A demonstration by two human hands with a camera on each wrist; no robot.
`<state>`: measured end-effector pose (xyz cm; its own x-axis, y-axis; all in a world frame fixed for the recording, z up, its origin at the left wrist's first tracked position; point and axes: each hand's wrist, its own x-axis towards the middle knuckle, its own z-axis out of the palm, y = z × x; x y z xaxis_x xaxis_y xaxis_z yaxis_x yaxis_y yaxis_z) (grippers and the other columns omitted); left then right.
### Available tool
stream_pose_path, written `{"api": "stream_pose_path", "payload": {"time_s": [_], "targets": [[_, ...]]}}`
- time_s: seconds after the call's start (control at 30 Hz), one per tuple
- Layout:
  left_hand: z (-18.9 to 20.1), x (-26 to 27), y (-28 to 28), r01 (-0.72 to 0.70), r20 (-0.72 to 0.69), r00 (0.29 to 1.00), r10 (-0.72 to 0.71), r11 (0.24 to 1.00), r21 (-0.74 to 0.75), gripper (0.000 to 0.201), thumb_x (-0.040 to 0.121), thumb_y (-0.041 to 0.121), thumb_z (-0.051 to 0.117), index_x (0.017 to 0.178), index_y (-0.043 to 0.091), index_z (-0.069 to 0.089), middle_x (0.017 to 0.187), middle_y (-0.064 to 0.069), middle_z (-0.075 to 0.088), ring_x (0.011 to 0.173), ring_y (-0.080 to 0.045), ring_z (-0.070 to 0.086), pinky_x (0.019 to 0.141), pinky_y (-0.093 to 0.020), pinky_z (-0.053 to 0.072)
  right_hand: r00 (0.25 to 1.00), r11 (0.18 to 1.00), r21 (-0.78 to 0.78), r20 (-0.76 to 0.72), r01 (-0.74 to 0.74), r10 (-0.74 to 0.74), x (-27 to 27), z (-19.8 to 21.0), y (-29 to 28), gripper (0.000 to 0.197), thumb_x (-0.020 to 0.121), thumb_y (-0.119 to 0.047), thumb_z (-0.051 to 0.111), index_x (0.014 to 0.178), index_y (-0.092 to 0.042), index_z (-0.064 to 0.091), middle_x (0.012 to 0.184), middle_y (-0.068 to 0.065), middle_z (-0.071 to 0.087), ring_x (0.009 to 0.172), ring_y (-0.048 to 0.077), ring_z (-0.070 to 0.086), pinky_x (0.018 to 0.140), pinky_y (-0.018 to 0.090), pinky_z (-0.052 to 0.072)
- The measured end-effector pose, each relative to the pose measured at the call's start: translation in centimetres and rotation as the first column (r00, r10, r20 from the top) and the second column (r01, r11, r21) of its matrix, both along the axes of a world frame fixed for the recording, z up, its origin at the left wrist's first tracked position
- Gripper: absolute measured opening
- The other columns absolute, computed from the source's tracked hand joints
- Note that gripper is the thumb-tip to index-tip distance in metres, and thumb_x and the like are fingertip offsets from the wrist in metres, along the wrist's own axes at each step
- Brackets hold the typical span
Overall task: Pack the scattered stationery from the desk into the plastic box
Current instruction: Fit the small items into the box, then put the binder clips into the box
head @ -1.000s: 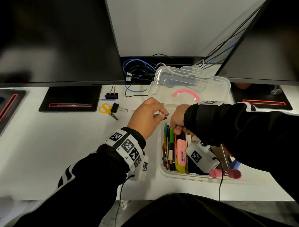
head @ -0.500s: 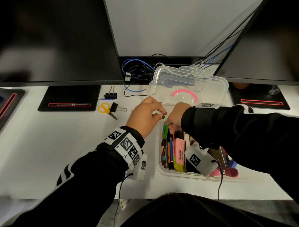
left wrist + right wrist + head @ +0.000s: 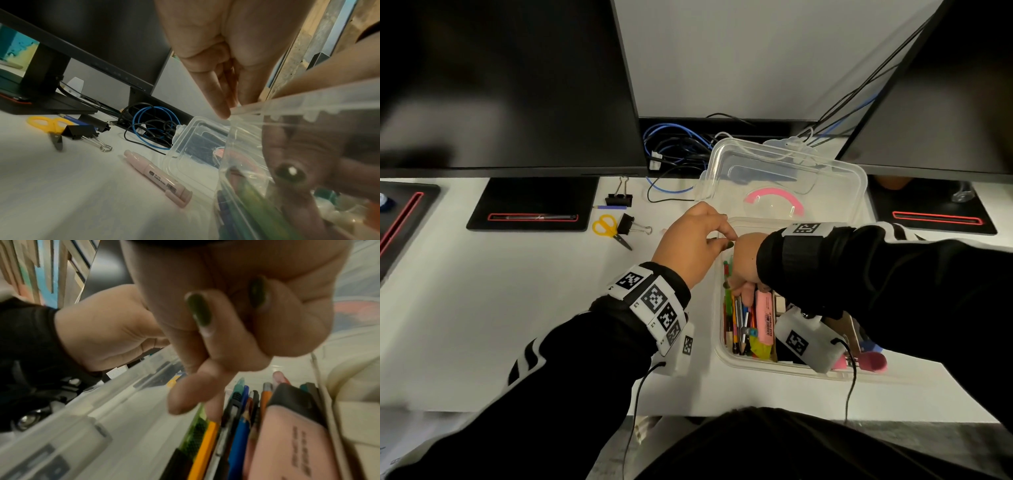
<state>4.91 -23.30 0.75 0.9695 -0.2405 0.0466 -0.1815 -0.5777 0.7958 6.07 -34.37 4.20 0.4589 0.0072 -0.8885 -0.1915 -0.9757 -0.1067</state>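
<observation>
White surface (image 3: pixel 517 291) still held scissors (image 3: pixel 608 229), two binder clips (image 3: pixel 631 224) and a pink highlighter (image 3: pixel 156 177), while your left hand (image 3: pixel 688 243) pinched the nearly full plastic box (image 3: pixel 722 353) rim and your right hand (image 3: pixel 744 263), fingers curled, tidied pens (image 3: pixel 738 318) inside.

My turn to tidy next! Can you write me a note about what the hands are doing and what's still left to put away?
Left hand: pinches the near-left rim of the plastic box, steadying it.
Right hand: inside the box, straight fingers nudging the pens; it holds nothing.
Done: pens and a pink highlighter are in the box; the lid is open.
Left on the desk: yellow scissors, two black clips, a blue pen, a pink marker by the box.
</observation>
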Motion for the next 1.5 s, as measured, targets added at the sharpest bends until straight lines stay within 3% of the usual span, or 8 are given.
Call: {"api": "stream_pose_path", "payload": {"time_s": [0.2,0.4,0.6,0.8,1.0,1.07,1.2,1.5], "targets": [[-0.3,-0.1,0.0,0.012,0.011,1.0,-0.012,1.0,0.008,0.014,0.086,0.009,0.062,0.096,0.016,0.07,0.107,0.0,0.054,0.108,-0.014,0.055,0.094,-0.03,0.046,0.981,0.986,0.07,-0.129,0.154,-0.144,0.0,-0.1,-0.6,0.022,0.098,-0.018,0.048,0.083,-0.004,0.057,0.039,0.004,0.059,0.019,0.007,0.033,0.029,0.007,0.029],[0.1,0.5,2.2,0.05,-0.042,0.998,-0.051,0.999,-0.022,0.033,0.093,0.001,0.047,0.11,0.024,0.064,0.116,0.008,0.055,0.099,0.004,0.053,0.077,0.001,0.038,0.98,0.973,0.141,0.049,0.184,-0.192,0.4,1.9,-1.8,0.024,0.092,-0.019,0.055,0.073,-0.004,0.059,0.045,0.005,0.061,0.022,0.008,0.034,0.031,0.011,0.03],[-2.0,1.7,9.4,-0.137,-0.071,0.986,0.15,0.977,0.161,0.034,0.091,-0.001,0.048,0.104,0.026,0.065,0.112,0.006,0.053,0.095,-0.007,0.057,0.085,-0.015,0.04,0.917,0.911,0.308,0.2,0.274,-0.344,0.7,4.7,-1.9,0.016,0.091,-0.019,0.056,0.087,-0.007,0.066,0.056,0.004,0.063,0.026,0.01,0.038,0.033,0.013,0.03],[-4.7,2.8,15.7,-0.092,-0.098,0.985,0.141,0.914,0.396,0.037,0.088,-0.003,0.047,0.112,0.02,0.064,0.123,-0.002,0.049,0.107,-0.019,0.055,0.093,-0.022,0.038,0.869,0.919,0.352,0.38,0.18,-0.316,-0.2,7.3,2.6,0.025,0.094,-0.021,0.052,0.105,-0.001,0.062,0.078,0.01,0.066,0.048,0.018,0.045,0.051,0.026,0.041],[-5.8,4.5,17.5,0.04,-0.135,0.99,0.033,0.863,0.504,0.051,0.089,0.0,0.047,0.134,0.024,0.046,0.139,0.001,0.039,0.125,-0.02,0.042,0.103,-0.027,0.034,0.755,0.668,0.541,0.089,0.511,-0.649,1.2,3.7,9.0,0.023,0.092,-0.013,0.055,0.112,-0.002,0.055,0.083,0.012,0.059,0.07,0.023,0.064,0.06,0.04,0.059],[-6.2,5.4,17.8,0.09,-0.16,0.987,-0.003,0.84,0.535,0.059,0.088,0.001,0.049,0.14,0.027,0.039,0.145,0.001,0.033,0.13,-0.021,0.037,0.106,-0.031,0.033,0.744,0.695,0.504,0.142,0.513,-0.652,2.2,1.7,10.6,0.03,0.09,-0.015,0.057,0.118,-0.004,0.056,0.101,0.013,0.062,0.092,0.027,0.065,0.072,0.04,0.059],[-7.2,7.0,17.4,0.147,-0.164,0.985,-0.057,0.777,0.612,0.066,0.089,0.009,0.054,0.145,0.031,0.027,0.151,0.001,0.026,0.134,-0.025,0.031,0.109,-0.039,0.032,0.879,0.968,0.125,0.406,0.218,-0.251,3.7,-1.8,12.4,0.033,0.096,-0.018,0.045,0.125,-0.002,0.052,0.128,0.012,0.054,0.118,0.027,0.052,0.097,0.032,0.042],[-8.7,9.6,16.8,0.137,-0.072,0.99,-0.121,0.72,0.68,0.053,0.086,0.031,0.063,0.133,0.036,0.04,0.15,0.0,0.021,0.134,-0.025,0.022,0.109,-0.042,0.025,0.83,0.916,-0.098,0.468,0.389,-0.302,5.0,-8.4,12.8,0.033,0.09,-0.016,0.042,0.122,-0.01,0.05,0.125,0.008,0.036,0.109,0.031,0.053,0.097,0.049,0.04]]}}
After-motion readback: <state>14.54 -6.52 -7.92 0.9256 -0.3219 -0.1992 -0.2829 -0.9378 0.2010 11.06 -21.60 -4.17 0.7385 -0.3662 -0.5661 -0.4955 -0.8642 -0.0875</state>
